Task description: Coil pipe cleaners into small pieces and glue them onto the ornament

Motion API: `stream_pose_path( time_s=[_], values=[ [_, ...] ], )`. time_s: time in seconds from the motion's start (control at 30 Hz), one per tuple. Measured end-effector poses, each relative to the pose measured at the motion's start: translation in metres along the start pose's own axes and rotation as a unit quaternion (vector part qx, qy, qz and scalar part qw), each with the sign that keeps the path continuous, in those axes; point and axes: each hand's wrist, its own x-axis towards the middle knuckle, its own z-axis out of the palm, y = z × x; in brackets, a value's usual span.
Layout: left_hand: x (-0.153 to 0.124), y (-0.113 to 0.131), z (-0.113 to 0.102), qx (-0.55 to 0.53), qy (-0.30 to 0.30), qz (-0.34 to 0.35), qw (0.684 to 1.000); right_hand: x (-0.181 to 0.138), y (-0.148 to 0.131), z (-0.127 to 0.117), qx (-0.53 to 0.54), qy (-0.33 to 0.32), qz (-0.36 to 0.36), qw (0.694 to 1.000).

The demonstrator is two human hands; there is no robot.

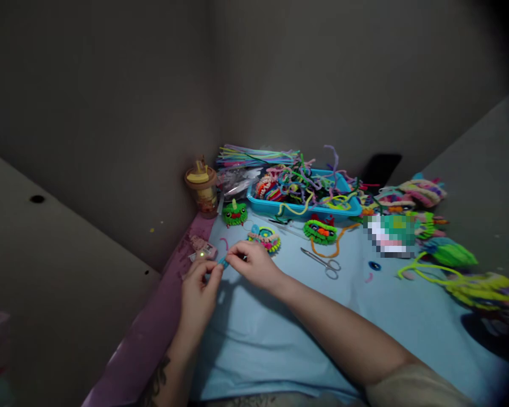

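My left hand [198,291] and my right hand [254,263] meet over the left part of a light blue tabletop [263,333]. Both pinch a short blue pipe cleaner piece [223,262] between their fingertips. A multicoloured pipe cleaner figure [265,237] lies just beyond my right hand. A small pink device with a green light [202,249] sits right above my left hand. A pair of silver scissors [323,262] lies to the right of my right hand.
A blue tray [301,198] heaped with pipe cleaners stands at the back. Green fuzzy figures [234,213] [320,230] lie before it. A lidded cup [202,188] stands in the corner. More pipe cleaner creations [449,254] crowd the right side. Grey walls close in left and behind.
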Motion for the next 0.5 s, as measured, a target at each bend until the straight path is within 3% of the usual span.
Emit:
stream_pose_path(
  time_s=[0.2,0.37,0.43,0.5],
  values=[
    [0.002,0.001,0.016,0.011,0.011,-0.020,1.000,-0.005,0.011,0.005,-0.061,0.075,-0.087,0.991],
    [0.005,0.009,0.034,-0.011,0.057,-0.034,0.998,-0.008,0.024,0.011,-0.141,0.120,-0.134,0.973],
    [0.006,0.011,0.040,-0.021,0.071,-0.046,0.996,-0.006,0.026,0.009,-0.139,0.123,-0.121,0.975],
    [0.008,0.010,0.045,-0.032,0.069,-0.056,0.996,-0.002,0.028,0.002,-0.086,0.095,-0.056,0.990]
  ],
)
